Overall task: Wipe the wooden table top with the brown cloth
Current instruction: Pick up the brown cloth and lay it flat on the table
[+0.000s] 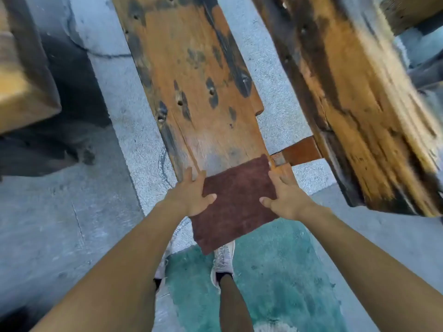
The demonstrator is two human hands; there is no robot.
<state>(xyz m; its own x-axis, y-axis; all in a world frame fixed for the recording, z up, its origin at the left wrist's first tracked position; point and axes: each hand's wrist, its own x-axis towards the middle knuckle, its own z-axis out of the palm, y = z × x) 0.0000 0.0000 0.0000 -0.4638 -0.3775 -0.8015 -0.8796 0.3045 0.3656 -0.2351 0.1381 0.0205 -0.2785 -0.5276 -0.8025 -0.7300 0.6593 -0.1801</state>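
A flat brown cloth (236, 200) lies spread over the near end of a long worn wooden plank (199, 75), and its near half hangs past the plank's edge. My left hand (191, 195) holds the cloth's left edge, thumb on top and fingers reaching onto the wood. My right hand (285, 196) holds the right edge the same way. The plank is orange-brown with dark stains and several bolt holes.
A second, wider wooden top (354, 97) runs along the right, joined by a short crosspiece (300, 150). Another wooden block (21, 75) stands at the left. Below are grey concrete, a green painted patch (282, 271) and my shoes (223, 262).
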